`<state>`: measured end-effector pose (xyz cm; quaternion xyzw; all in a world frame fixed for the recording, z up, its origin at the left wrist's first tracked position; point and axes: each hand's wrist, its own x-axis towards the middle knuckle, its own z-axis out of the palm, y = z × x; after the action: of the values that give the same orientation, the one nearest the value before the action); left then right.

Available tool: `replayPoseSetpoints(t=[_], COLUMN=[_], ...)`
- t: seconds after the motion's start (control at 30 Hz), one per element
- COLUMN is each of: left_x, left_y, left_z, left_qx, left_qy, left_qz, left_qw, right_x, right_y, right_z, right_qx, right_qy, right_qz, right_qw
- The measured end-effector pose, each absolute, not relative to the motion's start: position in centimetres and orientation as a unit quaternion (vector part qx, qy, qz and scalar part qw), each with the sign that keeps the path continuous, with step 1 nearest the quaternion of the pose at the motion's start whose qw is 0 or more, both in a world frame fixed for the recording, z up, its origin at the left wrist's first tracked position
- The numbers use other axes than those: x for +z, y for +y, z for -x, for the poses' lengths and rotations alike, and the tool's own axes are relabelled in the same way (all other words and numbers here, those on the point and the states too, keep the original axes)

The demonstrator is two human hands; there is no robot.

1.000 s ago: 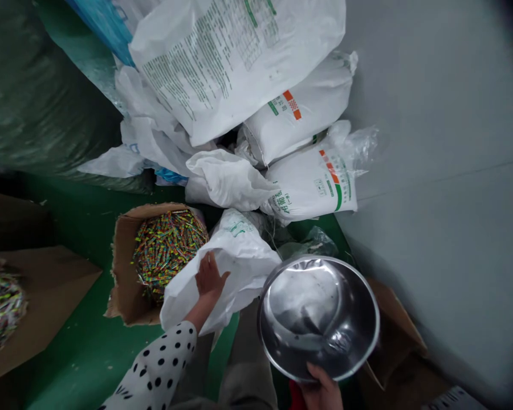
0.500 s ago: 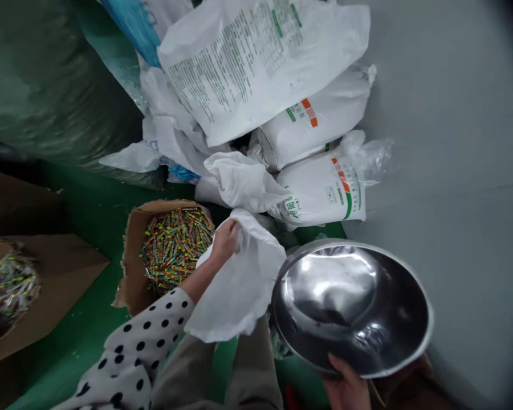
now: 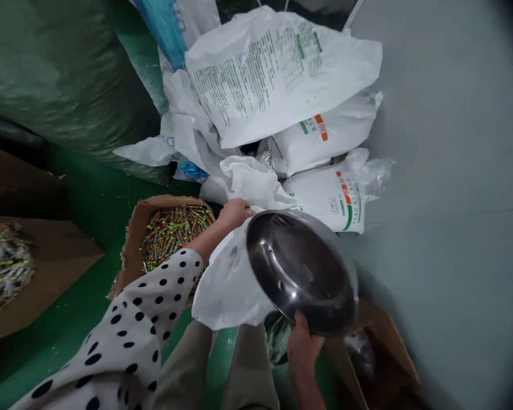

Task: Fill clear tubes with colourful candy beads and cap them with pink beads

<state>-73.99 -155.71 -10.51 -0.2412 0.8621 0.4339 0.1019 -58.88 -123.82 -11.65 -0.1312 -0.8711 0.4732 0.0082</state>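
My right hand (image 3: 304,344) grips the near rim of a large shiny metal basin (image 3: 299,267), thumb laid over the edge. The basin is tilted and covers part of a white sack (image 3: 233,279) in front of my legs. My left hand (image 3: 236,214) is closed on the sack at its far edge, close to the basin's far-left rim; its fingertips are partly hidden. Just left of my left forearm stands a cardboard box (image 3: 130,250) filled with small colourful wrapped sticks (image 3: 175,230).
Stuffed white printed sacks (image 3: 282,74) lie piled ahead, by a grey wall (image 3: 444,171). A big dark green sack (image 3: 68,85) bulges at upper left. Another box (image 3: 60,262) with wrapped pieces stands left; an open carton (image 3: 389,347) stands lower right.
The basin has moved left and tipped, from beside the white sack to over its right part. My right hand came along with it. My left hand has shifted slightly farther away from me.
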Motion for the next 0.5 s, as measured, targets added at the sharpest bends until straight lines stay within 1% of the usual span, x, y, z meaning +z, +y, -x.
replayPoseSetpoints(t=[0.1,0.2,0.27,0.3,0.33,0.37,0.43,0.5], left_x=[-9.7,-8.3,-7.6,-7.6,-7.9,-8.5,-10.5,-13.0], left_y=[-156.8,-155.4,-152.8,-151.1,-149.2,-147.2,-143.7,-141.3], left_z=[72.6,70.1,67.2,65.5,63.7,62.0,59.4,58.6], left_qx=[0.415,0.404,0.4,0.403,0.419,0.44,0.479,0.468], left_qy=[0.873,0.875,0.872,0.865,0.855,0.844,0.813,0.804], left_qz=[0.242,0.264,0.281,0.285,0.28,0.279,0.315,0.363], left_qw=[0.081,0.04,-0.021,-0.084,-0.119,-0.124,-0.102,-0.048], right_x=[-11.2,-10.2,-10.0,-10.0,-10.1,-10.3,-10.6,-10.6], right_y=[-124.0,-123.9,-124.1,-124.3,-124.6,-124.8,-125.2,-125.4], right_z=[59.8,61.1,61.6,61.8,62.0,62.1,62.4,62.8], right_qx=[0.444,0.404,0.399,0.406,0.416,0.427,0.44,0.445], right_qy=[-0.888,-0.914,-0.917,-0.914,-0.908,-0.902,-0.892,-0.888], right_qz=[0.112,0.012,-0.004,0.011,0.035,0.061,0.098,0.111], right_qw=[0.051,0.034,0.024,0.023,0.023,0.021,0.016,0.015])
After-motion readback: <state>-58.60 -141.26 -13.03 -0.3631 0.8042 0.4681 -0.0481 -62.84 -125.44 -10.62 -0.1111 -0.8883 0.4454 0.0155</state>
